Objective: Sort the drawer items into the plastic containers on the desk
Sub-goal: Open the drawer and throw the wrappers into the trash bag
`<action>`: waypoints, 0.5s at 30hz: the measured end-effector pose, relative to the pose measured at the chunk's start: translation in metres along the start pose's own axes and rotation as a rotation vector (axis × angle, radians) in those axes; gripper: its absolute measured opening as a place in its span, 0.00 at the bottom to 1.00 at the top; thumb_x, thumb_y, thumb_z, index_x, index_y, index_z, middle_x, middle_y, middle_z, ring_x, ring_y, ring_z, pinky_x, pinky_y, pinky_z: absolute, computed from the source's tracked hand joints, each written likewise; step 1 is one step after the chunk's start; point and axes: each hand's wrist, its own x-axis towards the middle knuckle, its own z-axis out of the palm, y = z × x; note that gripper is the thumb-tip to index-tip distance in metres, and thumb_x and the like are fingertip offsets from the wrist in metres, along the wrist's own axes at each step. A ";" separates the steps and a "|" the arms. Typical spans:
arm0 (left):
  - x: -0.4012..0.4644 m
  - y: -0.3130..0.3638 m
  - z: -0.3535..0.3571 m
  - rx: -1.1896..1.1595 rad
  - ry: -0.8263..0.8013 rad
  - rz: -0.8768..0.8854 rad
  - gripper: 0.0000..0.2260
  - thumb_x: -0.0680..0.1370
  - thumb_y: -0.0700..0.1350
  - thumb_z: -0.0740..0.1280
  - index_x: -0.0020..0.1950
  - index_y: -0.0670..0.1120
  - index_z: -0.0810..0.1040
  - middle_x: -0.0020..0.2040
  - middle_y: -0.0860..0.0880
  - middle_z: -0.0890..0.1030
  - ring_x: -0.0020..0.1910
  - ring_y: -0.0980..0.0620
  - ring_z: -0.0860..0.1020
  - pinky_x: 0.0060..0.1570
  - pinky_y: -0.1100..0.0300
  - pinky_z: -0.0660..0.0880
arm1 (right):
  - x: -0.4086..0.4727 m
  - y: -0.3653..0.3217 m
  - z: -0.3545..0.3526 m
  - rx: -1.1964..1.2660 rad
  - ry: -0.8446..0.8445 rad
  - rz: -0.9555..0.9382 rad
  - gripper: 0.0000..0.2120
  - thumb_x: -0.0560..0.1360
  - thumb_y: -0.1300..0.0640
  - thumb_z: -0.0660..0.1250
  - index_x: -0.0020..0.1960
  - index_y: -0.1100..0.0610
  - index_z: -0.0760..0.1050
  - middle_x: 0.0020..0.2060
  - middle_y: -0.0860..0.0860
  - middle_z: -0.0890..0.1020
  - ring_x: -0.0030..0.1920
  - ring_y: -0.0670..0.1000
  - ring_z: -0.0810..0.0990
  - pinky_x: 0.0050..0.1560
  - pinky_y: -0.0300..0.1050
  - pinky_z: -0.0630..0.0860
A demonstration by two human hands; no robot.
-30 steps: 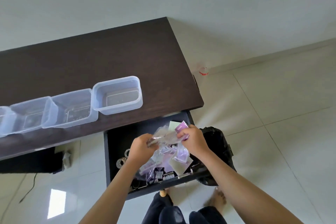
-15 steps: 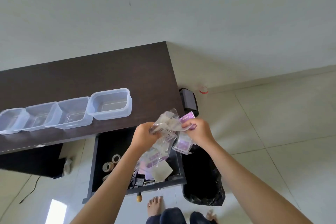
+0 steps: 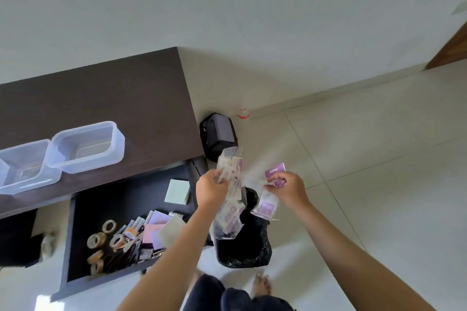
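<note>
Our left hand [image 3: 211, 188] gripped a bunch of clear packets [image 3: 231, 177] while our right hand [image 3: 288, 188] pinched a purple-labelled packet [image 3: 274, 174] just beside it, both above the bin [image 3: 242, 247].

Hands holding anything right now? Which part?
Yes. The left hand grips a bunch of clear packets near their upper part; the rest hangs below. The right hand pinches one purple packet by its top end.

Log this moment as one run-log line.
left hand: holds packet bunch | right hand: pinches purple packet | both over bin | containers: empty
</note>
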 end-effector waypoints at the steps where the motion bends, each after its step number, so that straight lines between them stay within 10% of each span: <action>1: -0.003 -0.005 0.010 0.006 0.001 -0.028 0.06 0.75 0.40 0.66 0.45 0.50 0.72 0.34 0.51 0.75 0.29 0.52 0.72 0.27 0.60 0.71 | -0.004 0.009 -0.001 -0.009 -0.019 0.037 0.09 0.64 0.60 0.79 0.43 0.56 0.82 0.42 0.52 0.84 0.41 0.50 0.80 0.42 0.37 0.73; 15: -0.010 -0.111 0.118 0.104 -0.061 -0.304 0.11 0.74 0.34 0.60 0.36 0.47 0.66 0.34 0.50 0.70 0.32 0.49 0.70 0.29 0.59 0.66 | -0.004 0.112 0.055 -0.207 -0.198 0.252 0.13 0.65 0.61 0.78 0.48 0.62 0.81 0.42 0.49 0.78 0.37 0.41 0.75 0.35 0.24 0.68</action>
